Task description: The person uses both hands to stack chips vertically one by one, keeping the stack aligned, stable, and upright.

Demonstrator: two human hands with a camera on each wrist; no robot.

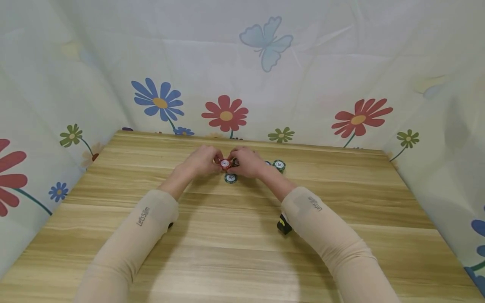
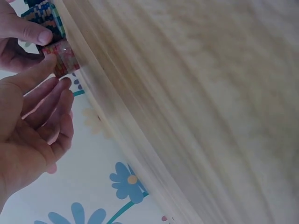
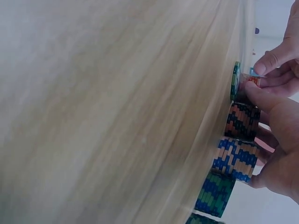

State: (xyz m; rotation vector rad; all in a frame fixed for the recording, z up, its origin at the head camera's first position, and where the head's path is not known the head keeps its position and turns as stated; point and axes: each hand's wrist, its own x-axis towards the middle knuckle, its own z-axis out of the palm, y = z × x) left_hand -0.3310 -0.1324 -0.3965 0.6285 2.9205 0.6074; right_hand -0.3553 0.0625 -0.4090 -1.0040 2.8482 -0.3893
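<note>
A stack of red poker chips [image 1: 225,164] stands near the table's far edge. My left hand [image 1: 204,160] pinches it from the left, thumb against its side, while the other fingers curve loosely in the left wrist view. From the other side my right hand [image 1: 248,163] grips the same red stack [image 3: 253,80] between thumb and fingers. Just in front lie green chips [image 1: 230,178], low and flat. A black-and-orange chip stack [image 3: 243,120] adjoins the red one, partly hidden by my right hand in the head view.
Farther right in the row come a blue chip stack [image 3: 236,157] and a green chip stack [image 1: 279,165]. More green chips [image 3: 202,219] show at the right wrist view's lower edge. A black object with a yellow mark [image 1: 283,225] is beside the right sleeve. Flowered cloth [image 1: 303,92] hangs behind the wooden table [image 1: 227,252].
</note>
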